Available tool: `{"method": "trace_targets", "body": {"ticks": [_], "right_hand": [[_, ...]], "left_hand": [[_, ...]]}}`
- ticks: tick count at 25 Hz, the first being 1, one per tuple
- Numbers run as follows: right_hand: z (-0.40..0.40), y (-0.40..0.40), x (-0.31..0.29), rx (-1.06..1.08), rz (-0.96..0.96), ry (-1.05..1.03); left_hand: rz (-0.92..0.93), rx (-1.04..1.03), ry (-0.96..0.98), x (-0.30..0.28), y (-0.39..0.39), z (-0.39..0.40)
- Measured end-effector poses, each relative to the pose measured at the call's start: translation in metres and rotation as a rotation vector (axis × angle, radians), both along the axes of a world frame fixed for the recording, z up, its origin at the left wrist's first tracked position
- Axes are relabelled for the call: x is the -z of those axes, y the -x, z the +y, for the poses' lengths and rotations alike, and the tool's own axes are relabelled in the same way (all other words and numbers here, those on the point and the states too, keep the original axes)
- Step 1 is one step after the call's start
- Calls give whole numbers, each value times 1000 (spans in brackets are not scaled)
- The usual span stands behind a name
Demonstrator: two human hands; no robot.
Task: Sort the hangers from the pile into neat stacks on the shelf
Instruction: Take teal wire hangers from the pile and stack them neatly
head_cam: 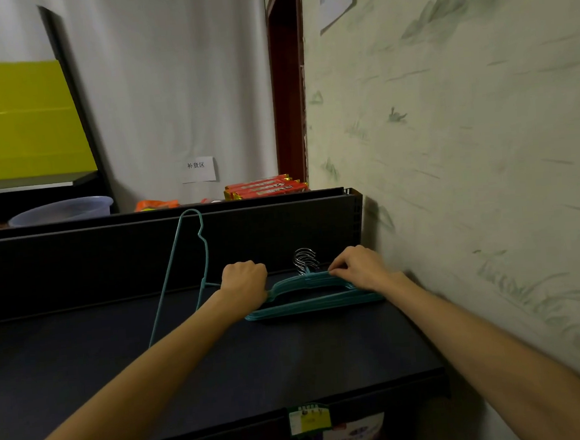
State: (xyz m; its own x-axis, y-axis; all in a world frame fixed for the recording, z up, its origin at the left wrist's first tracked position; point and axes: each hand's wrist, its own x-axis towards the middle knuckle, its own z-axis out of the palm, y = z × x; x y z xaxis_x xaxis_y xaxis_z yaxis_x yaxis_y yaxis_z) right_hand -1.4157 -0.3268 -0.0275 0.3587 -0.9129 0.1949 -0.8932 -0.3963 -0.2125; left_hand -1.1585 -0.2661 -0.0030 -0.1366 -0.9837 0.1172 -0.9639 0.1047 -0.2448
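Note:
A stack of teal plastic hangers (307, 296) with silver hooks (305, 260) lies flat at the back right of the dark shelf (188, 357), close to the wall. My left hand (245, 281) grips the stack's left end with curled fingers. My right hand (357, 266) holds its right shoulder, fingertips pinching the top edge. A thin teal wire hanger (182, 275) leans upright against the shelf's dark back panel, just left of my left hand.
The painted wall (467, 173) borders the shelf on the right. Behind the back panel (112, 253) lie red snack packs (265, 187), an orange packet and a pale blue basin (61, 210). A price tag (309, 419) hangs on the shelf's front edge, with packaged goods below.

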Motion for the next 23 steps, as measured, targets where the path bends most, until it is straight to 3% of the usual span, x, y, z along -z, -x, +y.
{"method": "trace_targets", "body": {"ticks": [10, 23], "right_hand": [[-14, 11, 2, 113, 143, -136], [-20, 16, 6, 155, 127, -150]], "left_hand": [[28, -10, -162, -2, -2, -11], [52, -30, -133, 3, 0, -12]]}}
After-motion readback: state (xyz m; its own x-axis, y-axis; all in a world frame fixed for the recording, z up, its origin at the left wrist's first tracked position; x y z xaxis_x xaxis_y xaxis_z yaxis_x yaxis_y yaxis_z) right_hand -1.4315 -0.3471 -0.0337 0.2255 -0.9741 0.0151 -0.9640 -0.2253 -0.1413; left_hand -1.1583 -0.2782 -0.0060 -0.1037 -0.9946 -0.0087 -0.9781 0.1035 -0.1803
